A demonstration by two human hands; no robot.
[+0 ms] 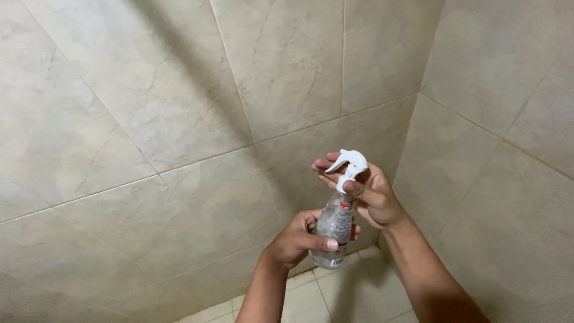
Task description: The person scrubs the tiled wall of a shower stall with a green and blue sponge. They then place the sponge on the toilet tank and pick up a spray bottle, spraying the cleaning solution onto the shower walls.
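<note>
Spray bottle (335, 226): clear plastic body, smooth & glossy, w/ a paper or film label stuck on, partly under the fingers. Trigger head (348, 165) was white plastic, smooth, semi-gloss, no visible texture. Left hand (297, 240) wrapped the clear body; right hand (372, 194) sat on the white top; both bare skin, no gloves or cloth.

Wall tiles (149, 119) looked like glazed ceramic or stone-look tile, beige w/ faint marbled veining, smooth w/ a soft sheen rather than mirror gloss. Grout lines were thin, matt, slightly darker. Floor tiles (311, 299) were paler, smaller, same smooth finish as far as could be told; grout there matt too.
</note>
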